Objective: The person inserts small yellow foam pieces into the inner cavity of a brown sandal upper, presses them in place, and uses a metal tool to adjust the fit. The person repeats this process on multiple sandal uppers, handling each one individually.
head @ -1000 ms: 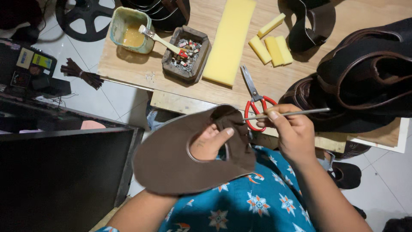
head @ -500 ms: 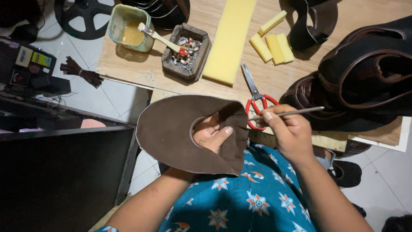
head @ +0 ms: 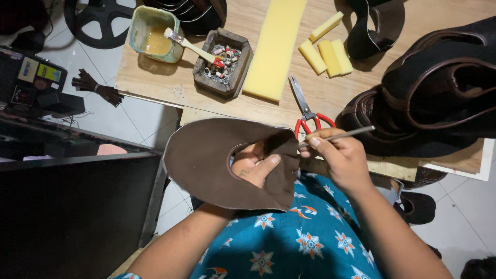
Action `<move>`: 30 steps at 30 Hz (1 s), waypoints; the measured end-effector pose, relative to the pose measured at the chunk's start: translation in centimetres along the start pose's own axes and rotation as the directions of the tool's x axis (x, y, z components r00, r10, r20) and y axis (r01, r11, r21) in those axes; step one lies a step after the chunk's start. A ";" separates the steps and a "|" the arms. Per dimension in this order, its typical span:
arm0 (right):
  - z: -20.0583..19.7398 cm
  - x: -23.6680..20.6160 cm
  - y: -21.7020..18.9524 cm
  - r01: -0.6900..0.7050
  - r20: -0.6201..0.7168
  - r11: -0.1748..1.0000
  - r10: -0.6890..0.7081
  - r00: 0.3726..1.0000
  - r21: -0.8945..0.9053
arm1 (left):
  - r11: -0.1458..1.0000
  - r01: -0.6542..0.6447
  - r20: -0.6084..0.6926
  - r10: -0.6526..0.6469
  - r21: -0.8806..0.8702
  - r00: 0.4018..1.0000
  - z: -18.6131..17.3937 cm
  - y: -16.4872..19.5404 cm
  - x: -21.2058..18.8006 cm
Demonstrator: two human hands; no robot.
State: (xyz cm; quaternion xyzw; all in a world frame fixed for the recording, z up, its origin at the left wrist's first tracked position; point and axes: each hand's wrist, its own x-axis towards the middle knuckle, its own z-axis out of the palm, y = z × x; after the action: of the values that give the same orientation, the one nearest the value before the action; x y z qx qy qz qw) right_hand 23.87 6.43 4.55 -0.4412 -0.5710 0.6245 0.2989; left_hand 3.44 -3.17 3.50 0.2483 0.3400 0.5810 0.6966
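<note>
My left hand holds a curved piece of brown leather from below; the thumb and fingers show through a cut-out in its middle. My right hand grips a thin metal rod like a pen, its tip touching the leather's right edge. Both hands are over my lap, just in front of the wooden table's edge. Red-handled scissors lie on the table directly beyond my right hand.
On the table stand a green glue pot with a brush, a wooden tray of small bits, a long yellow foam strip, small foam blocks and stacked dark brown leather pieces. A dark cabinet is at left.
The leather piece has been lifted and turned, its broad side now facing up toward the table edge. My right hand with the rod stayed in nearly the same place.
</note>
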 end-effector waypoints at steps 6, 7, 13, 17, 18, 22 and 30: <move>1.5 -1.3 0.6 0.143 -0.100 0.983 -0.132 0.986 0.112 | 0.995 -0.014 0.001 0.014 -0.098 1.000 -0.7 -1.6 0.7; 1.3 -1.2 0.7 0.147 -0.087 0.982 -0.137 0.987 0.118 | 0.992 -0.032 0.027 0.036 -0.120 0.999 -0.9 -1.7 0.6; -0.5 -0.7 0.9 0.055 0.007 0.998 -0.056 0.998 0.014 | 0.998 0.060 -0.004 -0.060 0.037 0.998 -1.4 -2.0 0.2; -0.7 0.5 0.9 -0.143 0.046 0.986 0.139 0.989 0.082 | 0.991 0.014 0.071 -0.024 0.136 0.997 -1.1 -1.5 0.3; -0.6 0.7 0.9 -0.183 0.058 0.974 0.177 0.982 0.134 | 0.996 0.039 0.065 -0.045 0.084 0.997 -1.0 -1.3 0.3; 0.5 -0.2 1.1 -0.185 0.007 0.953 0.189 0.982 0.240 | 0.998 0.045 0.122 -0.040 -0.037 0.992 -0.5 -0.3 0.0; 2.1 -1.4 2.3 -0.107 -0.183 0.904 0.197 0.963 0.414 | 1.000 0.011 0.107 -0.009 -0.020 0.994 0.5 1.3 0.0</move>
State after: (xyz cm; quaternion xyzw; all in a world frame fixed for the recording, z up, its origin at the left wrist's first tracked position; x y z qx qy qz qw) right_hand 22.91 3.83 2.53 -0.4805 -0.3581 0.6967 0.3943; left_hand 3.00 -2.92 4.82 0.2703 0.2975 0.5667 0.7192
